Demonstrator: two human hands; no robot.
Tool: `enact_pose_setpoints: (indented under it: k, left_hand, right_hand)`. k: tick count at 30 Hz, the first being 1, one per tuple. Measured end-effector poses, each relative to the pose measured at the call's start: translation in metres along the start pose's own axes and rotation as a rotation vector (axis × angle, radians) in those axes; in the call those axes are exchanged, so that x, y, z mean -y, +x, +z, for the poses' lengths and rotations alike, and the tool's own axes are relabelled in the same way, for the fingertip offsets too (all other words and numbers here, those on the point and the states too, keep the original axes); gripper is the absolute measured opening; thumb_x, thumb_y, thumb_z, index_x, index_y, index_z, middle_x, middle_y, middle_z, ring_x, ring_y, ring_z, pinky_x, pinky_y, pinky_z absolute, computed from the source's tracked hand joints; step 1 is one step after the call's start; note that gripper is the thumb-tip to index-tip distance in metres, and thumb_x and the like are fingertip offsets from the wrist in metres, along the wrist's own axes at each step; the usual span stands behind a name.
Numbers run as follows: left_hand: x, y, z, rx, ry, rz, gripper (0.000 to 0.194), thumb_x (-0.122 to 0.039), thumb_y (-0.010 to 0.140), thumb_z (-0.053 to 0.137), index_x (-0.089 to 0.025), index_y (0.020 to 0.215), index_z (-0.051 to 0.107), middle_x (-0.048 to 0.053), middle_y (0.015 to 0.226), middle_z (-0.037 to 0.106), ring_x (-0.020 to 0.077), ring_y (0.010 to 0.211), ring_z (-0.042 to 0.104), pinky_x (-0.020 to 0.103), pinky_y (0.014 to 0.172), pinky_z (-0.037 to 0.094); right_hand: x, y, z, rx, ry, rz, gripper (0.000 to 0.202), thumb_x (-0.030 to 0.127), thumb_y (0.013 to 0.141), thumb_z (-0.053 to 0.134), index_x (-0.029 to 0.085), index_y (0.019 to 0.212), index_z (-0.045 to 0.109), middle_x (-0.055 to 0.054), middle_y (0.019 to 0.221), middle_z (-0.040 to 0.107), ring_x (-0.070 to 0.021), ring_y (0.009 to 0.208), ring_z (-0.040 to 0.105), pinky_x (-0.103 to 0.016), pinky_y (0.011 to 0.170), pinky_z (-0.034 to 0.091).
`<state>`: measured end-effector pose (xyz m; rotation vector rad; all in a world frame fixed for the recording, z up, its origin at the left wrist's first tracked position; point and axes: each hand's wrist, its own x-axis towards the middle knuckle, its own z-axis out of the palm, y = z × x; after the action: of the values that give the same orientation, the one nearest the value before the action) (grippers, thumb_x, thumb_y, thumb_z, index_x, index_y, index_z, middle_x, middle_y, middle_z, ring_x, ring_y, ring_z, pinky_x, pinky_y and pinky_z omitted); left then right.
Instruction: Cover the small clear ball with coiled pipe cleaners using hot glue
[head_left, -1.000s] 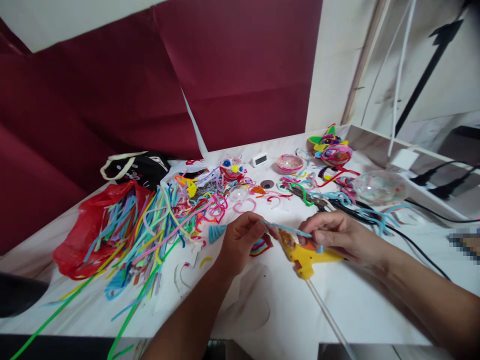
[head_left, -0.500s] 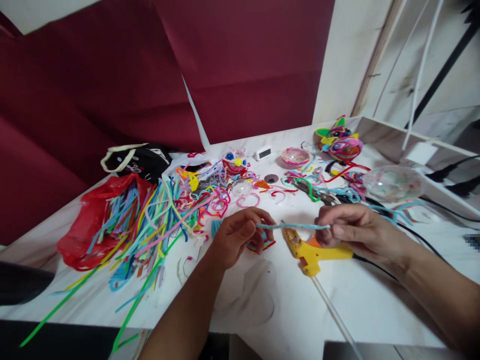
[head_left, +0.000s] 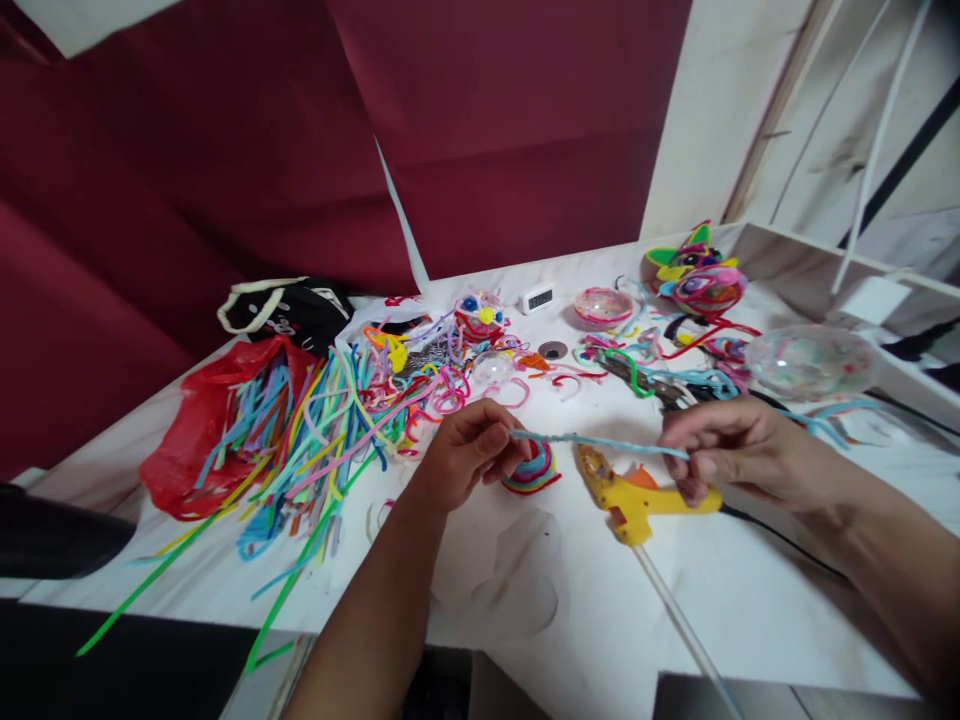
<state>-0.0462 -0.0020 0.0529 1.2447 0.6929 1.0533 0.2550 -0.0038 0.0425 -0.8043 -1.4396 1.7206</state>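
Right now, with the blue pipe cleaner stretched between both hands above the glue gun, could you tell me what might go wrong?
The light blue pipe cleaner hangs just above the yellow glue gun, whose nozzle points toward the left hand; it could touch a fingertip or smear glue. The right hand sits over the gun's cord end and could snag it, dragging the gun. The small rainbow coil beside the nozzle might also get glued.

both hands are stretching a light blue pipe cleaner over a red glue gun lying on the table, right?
Not quite: the glue gun is yellow, not red. The head view shows the left hand and right hand pinching the ends of the light blue pipe cleaner above it on the table.
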Motion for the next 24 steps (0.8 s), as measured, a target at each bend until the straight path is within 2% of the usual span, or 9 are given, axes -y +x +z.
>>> enact_pose_setpoints:
  k: [3, 6, 8, 11, 14, 17, 20, 24]
  left_hand:
    - [0.0, 0.0, -0.004, -0.022, 0.066, -0.033, 0.037, -0.046, 0.074, 0.076, -0.015, 0.076, 0.056, -0.002, 0.056, 0.059, 0.0047, 0.041, 0.043, 0.016, 0.037, 0.027]
    - [-0.002, 0.001, -0.01, -0.056, 0.223, 0.011, 0.033, -0.044, 0.075, 0.075, -0.014, 0.076, 0.06, -0.002, 0.055, 0.058, 0.0043, 0.043, 0.04, 0.017, 0.04, 0.028]
    - [-0.003, 0.001, -0.011, -0.107, 0.428, 0.079, 0.027, -0.04, 0.077, 0.073, -0.014, 0.075, 0.063, -0.001, 0.058, 0.06, 0.006, 0.047, 0.045, 0.018, 0.044, 0.034]
    - [-0.005, 0.002, -0.009, -0.218, 0.819, 0.235, 0.016, -0.031, 0.081, 0.068, -0.016, 0.075, 0.067, 0.0, 0.064, 0.065, 0.0092, 0.056, 0.053, 0.021, 0.053, 0.042]
    - [-0.003, 0.003, -0.006, -0.296, 1.087, 0.388, 0.011, -0.025, 0.086, 0.063, -0.017, 0.079, 0.068, 0.001, 0.071, 0.069, 0.0108, 0.062, 0.058, 0.022, 0.06, 0.045]
    - [0.0, 0.006, -0.007, -0.296, 1.166, 0.463, 0.012, -0.024, 0.089, 0.059, -0.017, 0.082, 0.068, 0.003, 0.078, 0.072, 0.0132, 0.07, 0.064, 0.023, 0.068, 0.049]
    - [0.002, 0.009, -0.011, -0.278, 1.185, 0.478, 0.015, -0.022, 0.091, 0.055, -0.017, 0.086, 0.068, 0.005, 0.082, 0.073, 0.0149, 0.076, 0.067, 0.025, 0.072, 0.051]
    - [0.004, 0.009, -0.012, -0.28, 1.207, 0.482, 0.017, -0.021, 0.091, 0.053, -0.018, 0.09, 0.07, 0.005, 0.085, 0.075, 0.0149, 0.077, 0.068, 0.025, 0.073, 0.053]
  right_hand:
    - [0.0, 0.001, -0.002, -0.026, -0.019, 0.01, 0.026, 0.04, 0.062, 0.087, 0.024, 0.081, 0.079, -0.003, 0.06, 0.07, -0.0162, 0.041, 0.063, -0.026, 0.04, 0.052]
    - [-0.001, 0.001, -0.001, -0.086, -0.095, 0.002, 0.027, 0.042, 0.065, 0.086, 0.023, 0.081, 0.076, -0.002, 0.053, 0.067, -0.0155, 0.039, 0.06, -0.026, 0.04, 0.05]
    - [-0.001, 0.001, 0.001, -0.174, -0.203, -0.03, 0.027, 0.043, 0.068, 0.084, 0.021, 0.081, 0.075, -0.002, 0.05, 0.065, -0.016, 0.042, 0.061, -0.026, 0.044, 0.052]
    - [-0.002, 0.002, 0.003, -0.302, -0.463, -0.158, 0.029, 0.049, 0.073, 0.078, 0.02, 0.077, 0.073, -0.003, 0.053, 0.064, -0.0152, 0.046, 0.06, -0.025, 0.045, 0.05]
    - [-0.004, 0.004, 0.001, -0.311, -0.689, -0.265, 0.029, 0.05, 0.082, 0.069, 0.022, 0.077, 0.073, -0.003, 0.061, 0.064, -0.0134, 0.048, 0.058, -0.025, 0.045, 0.046]
    - [-0.007, 0.006, -0.003, -0.263, -0.797, -0.331, 0.023, 0.046, 0.087, 0.064, 0.025, 0.087, 0.074, -0.003, 0.068, 0.067, -0.0163, 0.056, 0.061, -0.027, 0.049, 0.048]
    - [-0.009, 0.008, -0.007, -0.224, -0.871, -0.421, 0.019, 0.042, 0.089, 0.062, 0.028, 0.093, 0.074, -0.005, 0.082, 0.072, -0.0215, 0.075, 0.066, -0.03, 0.06, 0.051]
    - [-0.011, 0.009, -0.01, -0.27, -0.87, -0.403, 0.017, 0.04, 0.089, 0.063, 0.027, 0.093, 0.073, -0.005, 0.086, 0.072, -0.0218, 0.078, 0.065, -0.033, 0.065, 0.051]
